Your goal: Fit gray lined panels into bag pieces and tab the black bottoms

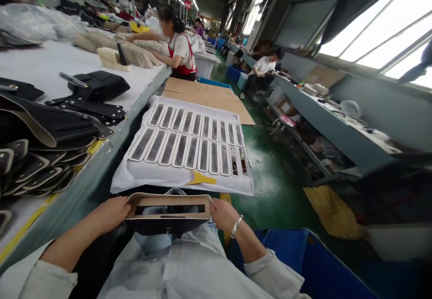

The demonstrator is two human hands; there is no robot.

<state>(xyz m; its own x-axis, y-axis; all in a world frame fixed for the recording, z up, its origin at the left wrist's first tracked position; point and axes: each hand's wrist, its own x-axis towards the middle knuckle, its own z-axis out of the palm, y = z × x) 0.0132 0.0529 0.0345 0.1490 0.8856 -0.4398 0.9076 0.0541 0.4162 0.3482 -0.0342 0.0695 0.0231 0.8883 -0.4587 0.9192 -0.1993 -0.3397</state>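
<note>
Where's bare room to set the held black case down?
White tabletop between clear plastic and black bag parts; cardboard beyond the framed strips. White sheet has a near-left margin, left of the yellow piece; probably tight for the black case. Crowded: table's near end, under piled black pieces; most of the sheet, under strips.

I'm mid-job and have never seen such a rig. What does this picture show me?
No machine works here: you see a person's two bare hands. The one picture comes from a camera worn on the head, looking forward and down. The left hand and right hand hold opposite ends of a black piece with a tan inside, its opening towards the camera. Ahead, a white sheet bears two rows of dark strips with pale rims, and a yellow patch. On the left, a table holds black parts; farther along it is another person.
</note>
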